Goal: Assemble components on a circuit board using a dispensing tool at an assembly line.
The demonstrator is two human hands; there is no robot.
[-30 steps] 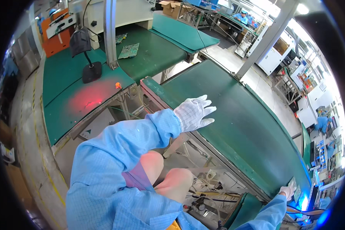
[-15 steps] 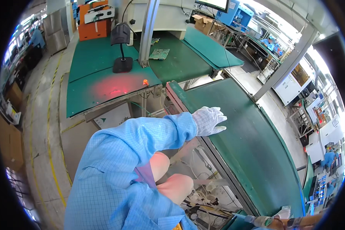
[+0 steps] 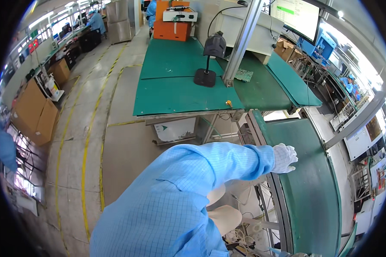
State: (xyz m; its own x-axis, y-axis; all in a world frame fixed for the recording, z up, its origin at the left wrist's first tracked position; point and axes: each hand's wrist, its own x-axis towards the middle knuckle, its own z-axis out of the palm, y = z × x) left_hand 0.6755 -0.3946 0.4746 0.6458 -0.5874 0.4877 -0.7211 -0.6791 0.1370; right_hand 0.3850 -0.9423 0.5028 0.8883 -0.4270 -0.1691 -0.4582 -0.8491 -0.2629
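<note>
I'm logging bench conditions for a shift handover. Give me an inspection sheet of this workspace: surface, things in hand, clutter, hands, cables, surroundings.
Surface: green mat bench at the person's side, bare where visible; a second green bench stands beyond it.
Things in hand: nothing seen; the gloved left hand rests at the near bench's edge, holding nothing.
Clutter: a black scanner on a stand, a green circuit board and a small orange item on the far bench.
Hands: left in a white glove, fingers open; right not in view.
Cables: a loose tangle under the near bench.
Surroundings: monitor, orange box, cardboard boxes, yellow floor lines, workers in blue at the back.
</note>
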